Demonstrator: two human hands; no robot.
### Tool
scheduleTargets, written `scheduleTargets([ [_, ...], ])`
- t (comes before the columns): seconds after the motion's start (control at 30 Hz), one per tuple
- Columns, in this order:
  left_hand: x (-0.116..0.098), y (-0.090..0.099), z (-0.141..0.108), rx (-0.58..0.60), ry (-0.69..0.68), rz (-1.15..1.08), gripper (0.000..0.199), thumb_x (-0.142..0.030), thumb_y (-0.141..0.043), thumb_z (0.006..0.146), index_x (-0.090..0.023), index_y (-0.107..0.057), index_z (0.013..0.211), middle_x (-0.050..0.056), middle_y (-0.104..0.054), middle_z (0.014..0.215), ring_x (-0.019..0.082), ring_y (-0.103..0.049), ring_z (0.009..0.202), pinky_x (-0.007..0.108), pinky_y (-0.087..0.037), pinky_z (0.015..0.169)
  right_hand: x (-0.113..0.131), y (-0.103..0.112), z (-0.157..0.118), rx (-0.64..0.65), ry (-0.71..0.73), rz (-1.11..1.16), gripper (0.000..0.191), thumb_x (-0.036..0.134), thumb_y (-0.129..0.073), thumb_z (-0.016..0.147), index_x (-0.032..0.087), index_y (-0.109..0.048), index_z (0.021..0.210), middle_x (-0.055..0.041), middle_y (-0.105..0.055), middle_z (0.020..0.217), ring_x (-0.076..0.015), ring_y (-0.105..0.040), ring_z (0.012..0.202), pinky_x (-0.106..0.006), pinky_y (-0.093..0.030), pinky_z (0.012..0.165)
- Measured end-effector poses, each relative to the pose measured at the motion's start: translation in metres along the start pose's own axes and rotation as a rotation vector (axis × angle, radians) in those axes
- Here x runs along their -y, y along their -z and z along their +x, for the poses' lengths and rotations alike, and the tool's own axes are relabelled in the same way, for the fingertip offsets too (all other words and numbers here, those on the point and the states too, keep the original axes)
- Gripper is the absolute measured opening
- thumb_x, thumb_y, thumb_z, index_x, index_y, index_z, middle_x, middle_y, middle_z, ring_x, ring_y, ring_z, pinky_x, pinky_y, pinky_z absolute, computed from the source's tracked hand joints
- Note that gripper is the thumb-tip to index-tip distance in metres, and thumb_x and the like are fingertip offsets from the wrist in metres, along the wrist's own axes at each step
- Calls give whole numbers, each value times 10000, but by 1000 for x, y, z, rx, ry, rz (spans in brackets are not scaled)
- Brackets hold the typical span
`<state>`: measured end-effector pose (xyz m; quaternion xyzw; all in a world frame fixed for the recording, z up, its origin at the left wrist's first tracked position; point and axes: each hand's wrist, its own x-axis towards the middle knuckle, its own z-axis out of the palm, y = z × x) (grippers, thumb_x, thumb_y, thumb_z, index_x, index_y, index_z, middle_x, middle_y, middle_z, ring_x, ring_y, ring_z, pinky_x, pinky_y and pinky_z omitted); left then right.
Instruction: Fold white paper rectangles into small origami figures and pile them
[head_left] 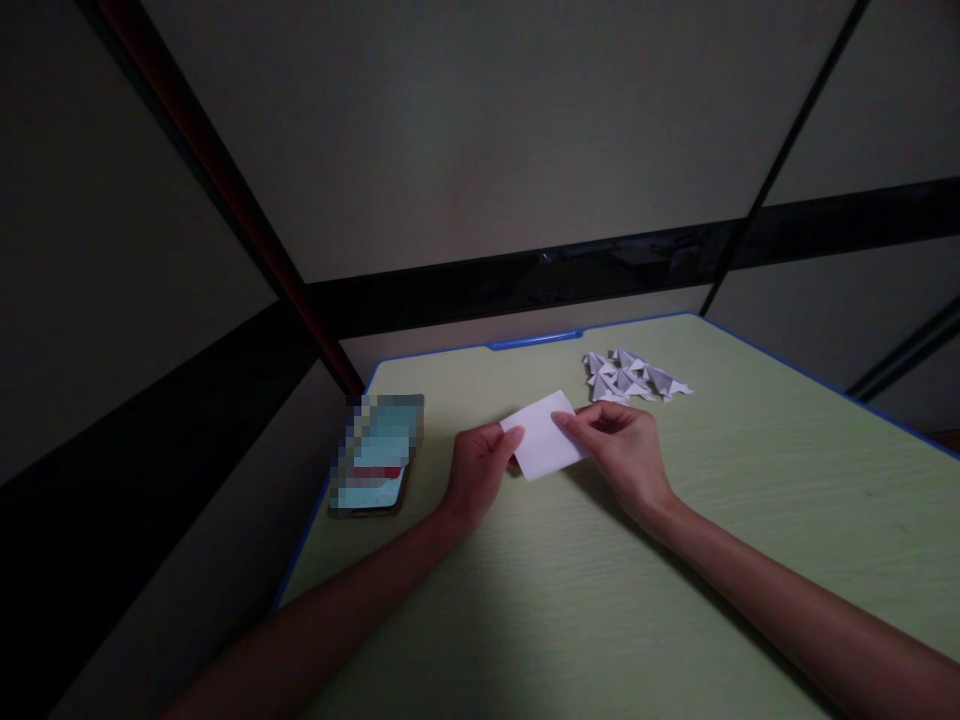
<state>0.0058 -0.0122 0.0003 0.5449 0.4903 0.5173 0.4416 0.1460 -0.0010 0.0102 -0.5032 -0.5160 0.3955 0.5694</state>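
Between my two hands is a small white rectangle of paper (538, 447), tilted and held just above the tabletop. My left hand (478, 470) pinches its left edge, thumb on top and the fingers behind. On the right side, my right hand (624, 450) grips the upper right part of the paper, with its thumb pressed on the face and the index finger curled behind. Several folded white paper pieces (626, 378) lie in a cluster beyond my right hand.
A phone (379, 455), partly blurred out, lies left of my left hand. The pale green table (765, 480) has a blue rim and a blue handle-like strip (536, 341) at its far edge. Behind it stand light panels (487, 140) with a glossy dark band (600, 270).
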Motion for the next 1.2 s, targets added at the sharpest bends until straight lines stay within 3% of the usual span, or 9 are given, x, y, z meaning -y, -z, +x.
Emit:
scheduleTargets([
  [0.4, -4, 0, -1, 50, 42, -33, 231, -284, -540, 666, -101, -610, 543, 28, -590, 484, 115, -531, 477, 224, -412, 487, -1, 2, 3, -14, 36, 32, 248, 255, -656, 557, 160, -429, 527, 40, -494, 471, -61, -430, 415, -199, -335, 394],
  [0.57, -10, 2, 1, 310, 159, -15, 167, -245, -565, 599, -101, -608, 527, 45, -593, 446, 138, -569, 472, 227, -425, 474, 4, 12, 9, 235, 56, 160, 398, 195, -659, 557, 218, -307, 741, 58, -562, 535, -104, -520, 442, -212, -393, 402],
  [0.67, -11, 3, 2, 374, 172, 11, 180, -263, -562, 604, -109, -592, 516, 30, -579, 444, 121, -554, 461, 212, -404, 466, 6, 19, 12, 353, 73, 110, 412, 189, -653, 570, 225, -299, 777, 60, -556, 537, -116, -532, 455, -206, -388, 388],
  [0.8, -7, 4, 2, 347, 75, 98, 252, -275, -527, 646, -125, -537, 444, -16, -488, 407, 68, -423, 401, 187, -305, 423, 6, 20, 12, 424, 57, 82, 395, 185, -644, 577, 222, -312, 787, 58, -547, 534, -117, -532, 465, -203, -395, 387],
  [1.0, -2, 4, 1, 194, -57, 170, 305, -304, -483, 681, -142, -439, 426, -49, -346, 420, 64, -320, 429, 195, -243, 430, 2, 3, 1, 289, -146, 215, 591, 182, -708, 470, 214, -343, 933, 42, -573, 597, -134, -552, 483, -233, -436, 404],
  [1.2, -2, 5, 1, 64, -111, 193, 336, -317, -478, 701, -150, -376, 428, -51, -287, 450, 64, -274, 459, 204, -211, 445, -1, 3, 9, 130, -280, 317, 537, 190, -731, 428, 193, -379, 834, 55, -557, 532, -113, -538, 449, -223, -431, 427],
])
